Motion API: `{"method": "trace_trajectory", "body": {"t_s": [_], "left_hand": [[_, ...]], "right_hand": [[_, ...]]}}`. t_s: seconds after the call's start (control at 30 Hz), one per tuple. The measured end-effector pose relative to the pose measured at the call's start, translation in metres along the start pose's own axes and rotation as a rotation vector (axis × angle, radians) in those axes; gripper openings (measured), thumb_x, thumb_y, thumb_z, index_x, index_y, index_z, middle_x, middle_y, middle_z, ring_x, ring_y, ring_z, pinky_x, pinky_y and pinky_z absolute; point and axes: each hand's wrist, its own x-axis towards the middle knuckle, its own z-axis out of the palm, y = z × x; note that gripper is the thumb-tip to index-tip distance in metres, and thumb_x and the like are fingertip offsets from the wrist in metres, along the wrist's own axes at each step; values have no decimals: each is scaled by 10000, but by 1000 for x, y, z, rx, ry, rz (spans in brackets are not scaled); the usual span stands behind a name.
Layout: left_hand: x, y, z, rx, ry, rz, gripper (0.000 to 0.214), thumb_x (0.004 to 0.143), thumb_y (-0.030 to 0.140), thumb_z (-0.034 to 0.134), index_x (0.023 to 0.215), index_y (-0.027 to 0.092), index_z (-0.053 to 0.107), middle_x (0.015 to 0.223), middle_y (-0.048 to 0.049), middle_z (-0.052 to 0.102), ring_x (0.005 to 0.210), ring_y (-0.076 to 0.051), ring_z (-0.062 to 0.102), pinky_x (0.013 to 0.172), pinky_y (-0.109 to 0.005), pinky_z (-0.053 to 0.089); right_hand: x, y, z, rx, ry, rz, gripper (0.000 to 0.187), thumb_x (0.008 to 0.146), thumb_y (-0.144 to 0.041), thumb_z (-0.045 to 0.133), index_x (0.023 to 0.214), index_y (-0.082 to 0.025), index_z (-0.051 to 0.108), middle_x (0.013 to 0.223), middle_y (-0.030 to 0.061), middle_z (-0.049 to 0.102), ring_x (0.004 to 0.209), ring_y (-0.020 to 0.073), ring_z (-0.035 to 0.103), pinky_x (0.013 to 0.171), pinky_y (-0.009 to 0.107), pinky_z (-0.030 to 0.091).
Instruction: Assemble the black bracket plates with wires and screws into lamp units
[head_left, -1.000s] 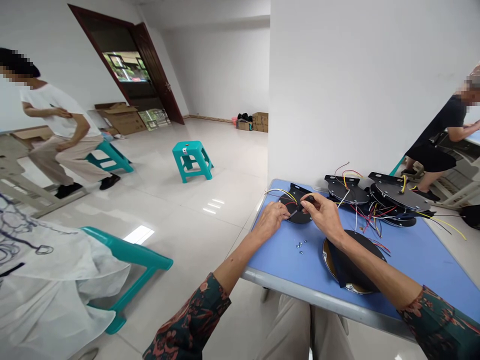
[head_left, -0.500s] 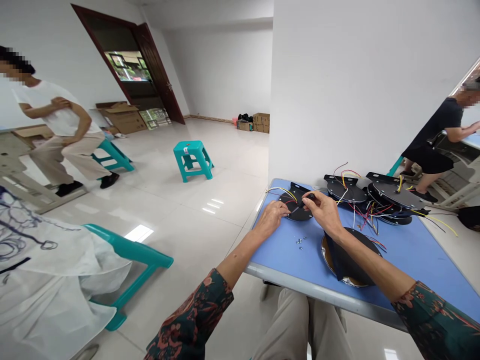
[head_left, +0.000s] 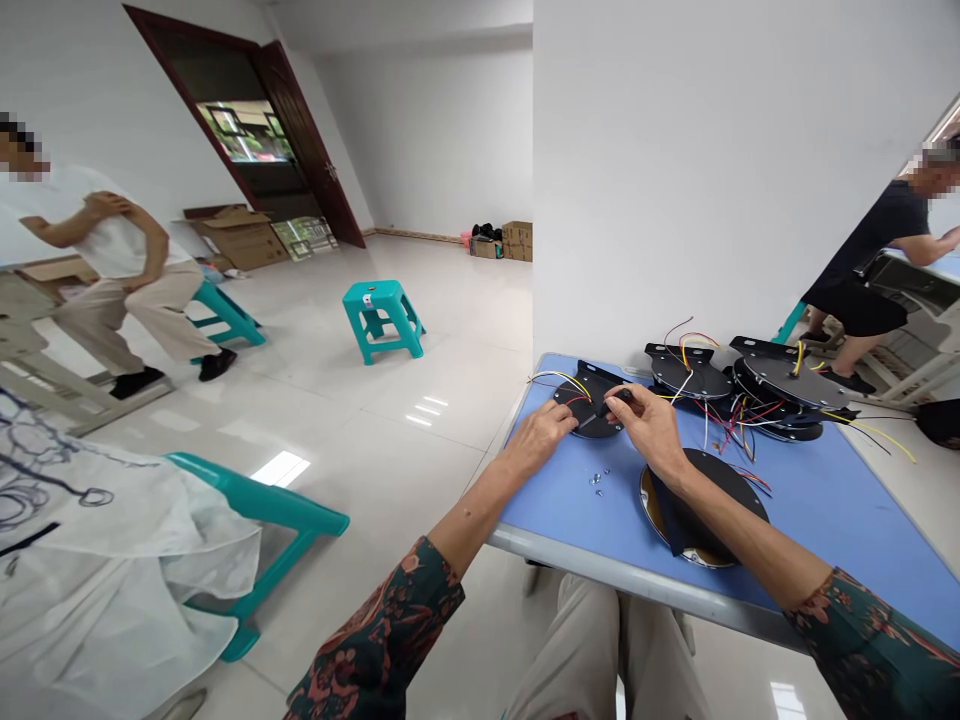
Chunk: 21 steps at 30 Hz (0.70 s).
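My left hand [head_left: 536, 437] presses on the rim of a black round plate [head_left: 589, 425] with a bracket and coloured wires. My right hand [head_left: 649, 428] pinches a small black-handled screwdriver [head_left: 616, 400], its thin shaft angled down onto that plate. My right forearm lies over a second black disc [head_left: 709, 505] with a gold-toned rim. Several tiny metal screws [head_left: 596, 482] lie between my hands, nearer the front. Two more wired black plates [head_left: 688, 375] [head_left: 787, 382] stand at the far right, one on a stack.
All this is on a blue table [head_left: 825, 545] with a grey metal edge. Loose red, yellow and white wires [head_left: 731, 425] trail across it. A person [head_left: 112, 240] sits at left, another [head_left: 855, 290] works at right. Teal plastic stools [head_left: 379, 320] stand on the tiled floor.
My view has drifted slightly, shifting the scene left. Both hands stay at the plate, and the screwdriver remains in my right hand.
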Motion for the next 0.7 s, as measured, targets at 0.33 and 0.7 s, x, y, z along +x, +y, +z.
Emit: {"method": "trace_trajectory", "body": {"t_s": [0.33,0.7], "left_hand": [[-3,-6,10,-54,149,16,210,1000,82,484,1001,170,674,926,-58,694,859,-181,623,802,-292,534],[-3,-3,13,-234,353,31,209,951,16,521,989,165,664,847,-38,720,788,-148,697,742,-261,589]], "right_hand": [[-2,-3,0,58,14,16,242,824,-426,668,889,-194,689,745,6,675,653,166,670,679,309,553],[-13,-15,-4,75,46,-67,213,855,-418,676,903,-212,696,745,2,681,663,174,691,687,315,569]]}}
